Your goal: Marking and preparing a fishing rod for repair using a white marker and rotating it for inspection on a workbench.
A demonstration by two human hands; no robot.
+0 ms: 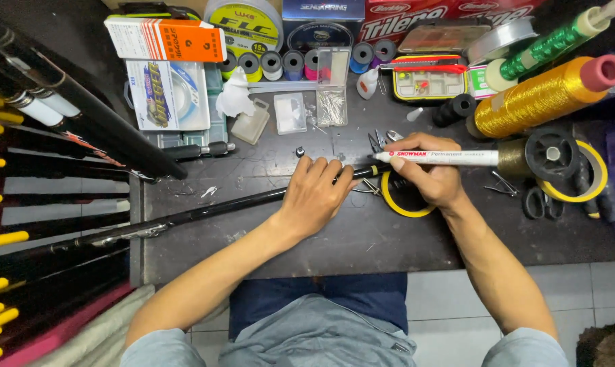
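A long thin black rod (205, 212) lies slanted across the dark worktable (362, 238), running from the lower left up toward the middle. My left hand (314, 194) rests on top of the rod near its upper end, fingers closed over it. My right hand (426, 170) holds a white marker pen (450, 158) level, its tip pointing left at the rod's end just beyond my left fingers. A yellow ring of tape (402, 197) lies flat under my right hand.
A rack of black and yellow rods (42, 136) fills the left side. Thread spools (273, 64), boxes and a small tackle box (429, 81) line the back. Large gold (538, 98) and green (545, 44) thread cones, a black reel (552, 155), scissors (538, 202) sit right.
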